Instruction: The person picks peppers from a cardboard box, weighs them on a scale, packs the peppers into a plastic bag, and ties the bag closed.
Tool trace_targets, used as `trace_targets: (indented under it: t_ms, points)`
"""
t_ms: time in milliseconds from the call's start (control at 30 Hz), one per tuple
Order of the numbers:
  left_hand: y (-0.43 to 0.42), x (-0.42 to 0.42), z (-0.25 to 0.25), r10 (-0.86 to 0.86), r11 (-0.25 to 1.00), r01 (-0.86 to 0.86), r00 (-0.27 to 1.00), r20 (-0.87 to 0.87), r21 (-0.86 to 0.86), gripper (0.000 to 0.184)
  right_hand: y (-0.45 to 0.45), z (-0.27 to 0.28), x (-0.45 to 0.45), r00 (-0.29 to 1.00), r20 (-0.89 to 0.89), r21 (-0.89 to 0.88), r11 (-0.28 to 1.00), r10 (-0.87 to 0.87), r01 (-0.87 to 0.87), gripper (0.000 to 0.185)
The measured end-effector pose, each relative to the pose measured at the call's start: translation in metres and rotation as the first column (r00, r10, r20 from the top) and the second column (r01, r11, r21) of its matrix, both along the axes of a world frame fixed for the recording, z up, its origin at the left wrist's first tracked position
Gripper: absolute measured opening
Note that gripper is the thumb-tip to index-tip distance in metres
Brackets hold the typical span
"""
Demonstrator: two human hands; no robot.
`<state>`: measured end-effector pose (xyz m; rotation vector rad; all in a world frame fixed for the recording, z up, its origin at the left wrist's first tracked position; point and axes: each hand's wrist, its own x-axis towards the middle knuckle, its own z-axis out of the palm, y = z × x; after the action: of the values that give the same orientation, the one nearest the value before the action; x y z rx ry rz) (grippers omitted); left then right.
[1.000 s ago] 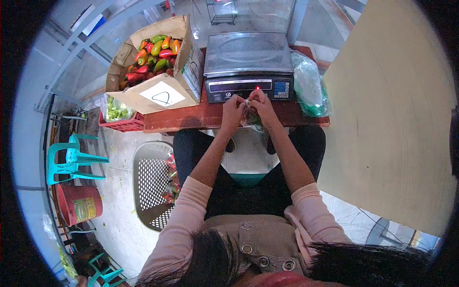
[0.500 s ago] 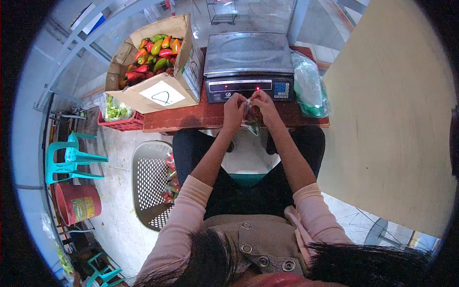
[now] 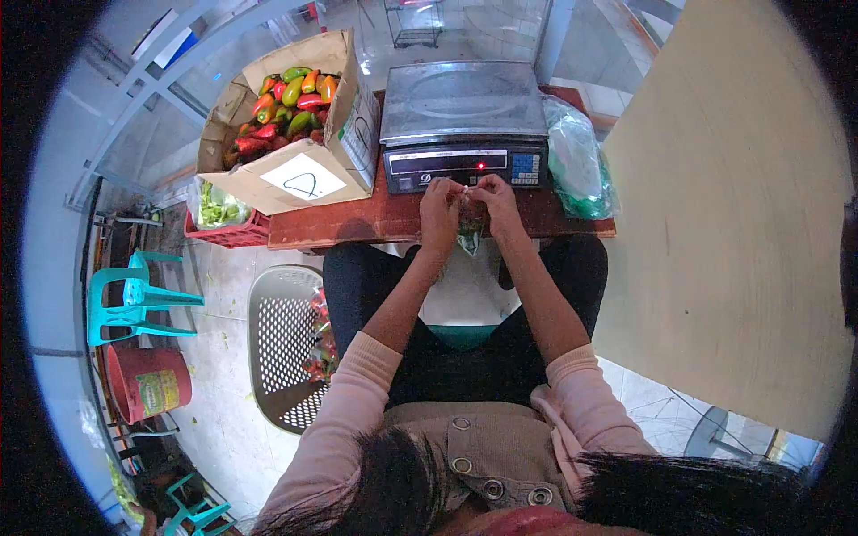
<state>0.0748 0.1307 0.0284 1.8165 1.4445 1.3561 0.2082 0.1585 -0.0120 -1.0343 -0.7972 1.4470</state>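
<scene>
In the head view a small clear plastic bag [image 3: 470, 229] hangs over the table's front edge, with green and dark reddish contents that look like peppers. My left hand [image 3: 440, 213] pinches the bag's gathered neck from one side. Opposite it, the fingertips of my right hand [image 3: 497, 205] are closed on the same neck, almost touching the left ones. Just behind both hands stands a digital scale [image 3: 465, 105] with a bare metal pan and a red light on its display. A cardboard box [image 3: 359, 147] of red, orange and green peppers [image 3: 288, 109] stands to its left.
Clear and green plastic bags [image 3: 576, 161] lie right of the scale on the red table [image 3: 349, 225]. On the floor, a grey basket [image 3: 257, 362] holds bagged peppers [image 3: 320, 338]. Leafy greens fill a red crate [image 3: 231, 232]. A tan panel [image 3: 715, 232] rises at right.
Both hands stay at the bag's neck, and the fingertips have drawn closer together there. The bag hangs a little straighter below them.
</scene>
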Motion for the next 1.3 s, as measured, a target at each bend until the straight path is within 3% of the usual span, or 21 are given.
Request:
trace_targets:
  t_ms: [100, 267, 333, 433, 500, 633, 733, 833, 900, 1000, 1100, 1133, 1300]
  points:
    - [-0.002, 0.002, -0.002, 0.045, 0.998, -0.044, 0.998, 0.036, -0.039, 0.006, -0.003, -0.002, 0.001, 1.000, 0.022, -0.032, 0.999, 0.020, -0.020, 0.020]
    - [-0.002, -0.002, 0.002, -0.017, 1.000, 0.017, 0.993, -0.115, -0.002, 0.007, 0.004, -0.018, -0.003, 0.997, 0.072, -0.063, 0.998, -0.021, 0.026, 0.019]
    - [0.001, -0.002, 0.001, -0.016, 1.000, 0.018, 0.991, -0.132, 0.013, 0.008, -0.002, -0.004, -0.004, 0.988, 0.151, 0.029, 1.000, -0.004, 0.000, 0.018]
    - [0.001, -0.001, 0.004, -0.026, 1.000, 0.024, 0.992, -0.125, -0.016, 0.008, -0.009, 0.014, -0.002, 0.992, 0.123, 0.000, 1.000, 0.018, -0.018, 0.017]
    - [0.000, -0.001, 0.007, -0.044, 0.995, 0.032, 0.990, -0.132, -0.094, 0.007, -0.003, 0.006, -0.005, 0.992, 0.125, 0.084, 0.996, -0.024, 0.013, 0.017]
    - [0.002, -0.004, 0.009, -0.099, 0.988, 0.065, 0.962, -0.255, -0.139, 0.007, -0.007, 0.012, -0.002, 0.996, 0.086, 0.061, 0.997, 0.032, -0.038, 0.016]
    - [0.002, -0.006, 0.008, -0.117, 0.986, 0.081, 0.957, -0.264, -0.144, 0.009, -0.003, 0.016, -0.001, 0.916, 0.389, 0.180, 0.968, 0.093, -0.175, 0.019]
    - [0.001, -0.007, 0.004, -0.102, 0.991, 0.074, 0.957, -0.272, -0.110, 0.010, -0.001, 0.014, -0.009, 0.819, 0.571, 0.334, 0.928, -0.058, -0.168, 0.015]
    - [0.004, -0.004, -0.003, -0.046, 0.994, 0.019, 0.968, -0.248, -0.112, 0.009, -0.002, 0.014, -0.012, 0.800, 0.595, 0.326, 0.933, -0.078, -0.152, 0.015]
    - [0.008, -0.006, -0.008, -0.015, 0.999, 0.004, 0.938, -0.347, -0.034, 0.009, -0.002, 0.017, -0.017, 0.794, 0.592, 0.321, 0.944, -0.142, -0.070, 0.016]
    - [0.005, -0.009, 0.000, -0.086, 0.995, 0.082, 0.993, -0.078, -0.059, 0.008, -0.002, 0.011, -0.018, 0.850, 0.509, 0.269, 0.963, -0.136, -0.008, 0.016]
    - [0.005, -0.010, 0.002, -0.096, 0.992, 0.091, 0.994, -0.054, -0.088, 0.009, -0.002, 0.011, -0.018, 0.875, 0.469, 0.243, 0.970, -0.121, 0.004, 0.015]
    - [0.011, -0.013, 0.006, -0.115, 0.982, 0.111, 0.993, -0.013, -0.151, 0.016, -0.004, 0.023, -0.012, 0.755, 0.646, 0.325, 0.936, -0.114, -0.137, 0.011]
